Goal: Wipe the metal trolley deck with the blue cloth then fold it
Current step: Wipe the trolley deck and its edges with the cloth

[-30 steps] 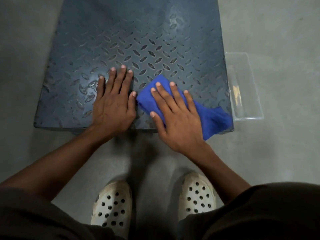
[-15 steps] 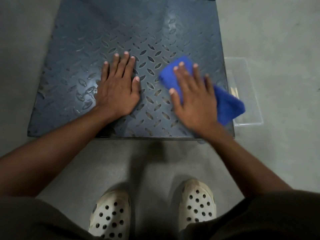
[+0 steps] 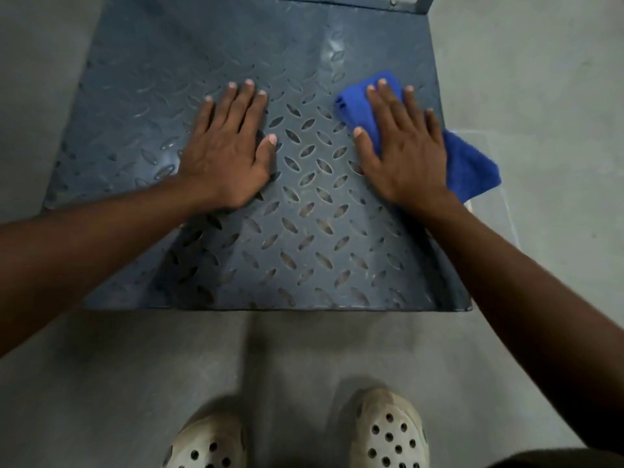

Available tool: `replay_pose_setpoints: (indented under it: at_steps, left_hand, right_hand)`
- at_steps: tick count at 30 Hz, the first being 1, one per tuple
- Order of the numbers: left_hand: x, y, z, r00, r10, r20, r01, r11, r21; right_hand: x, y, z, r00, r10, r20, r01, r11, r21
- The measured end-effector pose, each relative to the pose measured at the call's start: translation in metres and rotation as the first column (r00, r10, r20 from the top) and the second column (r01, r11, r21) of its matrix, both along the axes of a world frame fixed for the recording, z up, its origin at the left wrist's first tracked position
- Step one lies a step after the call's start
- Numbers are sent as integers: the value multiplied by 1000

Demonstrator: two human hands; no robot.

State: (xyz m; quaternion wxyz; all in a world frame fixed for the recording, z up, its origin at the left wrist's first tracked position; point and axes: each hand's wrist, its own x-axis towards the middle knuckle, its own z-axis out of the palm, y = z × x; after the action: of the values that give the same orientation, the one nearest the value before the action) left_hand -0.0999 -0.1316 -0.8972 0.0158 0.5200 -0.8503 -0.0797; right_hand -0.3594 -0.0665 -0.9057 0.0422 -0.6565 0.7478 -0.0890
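**Trolley deck wipe: hand/cloth status**

Metal trolley deck [image 3: 304, 251]: dark grey tread plate w/ raised diamond pattern, on concrete floor [image 3: 547, 62]. No readable markings or labels.

L hand [image 3: 226, 153]: palm down, flat on deck near centre; fingers [image 3: 248, 99] extended, slightly spread, holding nothing.

R hand [image 3: 405, 146]: palm down, pressing blue cloth [image 3: 469, 167] onto deck at right edge; fingers extended flat, not curled round it. Cloth bunched; one end overhangs deck edge.

Clogs [image 3: 388, 430]: pale, perforated, on floor below deck's near edge.
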Motion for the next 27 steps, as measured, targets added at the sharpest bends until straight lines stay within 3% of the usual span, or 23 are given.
replay_pose_setpoints:
  at_steps: [2,5,8,12,13,15,17,19,24,27]
  left_hand:
    - [-5,-8,-2,1000,-24,10,24,1000,-11]
    - [-7,-7,-9,1000,-14,16,15,998,-67]
    - [-6,1,-21,1000,-14,16,16,990,-137]
    - [-7,23,-54,999,-26,32,31,983,-179]
    - [-6,28,-64,999,-33,31,38,983,-180]
    - [-4,31,-81,999,-42,2,42,981,-188]
    - [-4,29,-90,999,-28,-25,23,982,-185]
    - [-8,29,-97,998,-21,-52,12,986,-169]
    - [-27,36,-108,990,-29,-137,8,988,-154]
    - [-42,36,-115,987,-15,-159,-10,988,-157]
  right_hand:
    - [7,5,0,1000,7,-17,-7,1000,7]
    - [23,27,-1,958,271,-89,-273,962,-8]
    - [12,28,-5,818,548,-176,-558,830,-6]
    - [-3,15,-29,669,723,-176,-725,686,60]
    - [-2,12,-38,675,719,-168,-721,691,59]
    - [5,4,-52,788,598,-148,-602,798,21]
    - [13,-8,-61,920,378,-107,-382,924,-19]
    - [22,-16,-66,984,168,-59,-170,985,-35]
    - [33,12,-76,993,-117,8,118,992,-50]
    - [45,57,-81,994,-110,-12,109,994,-15]
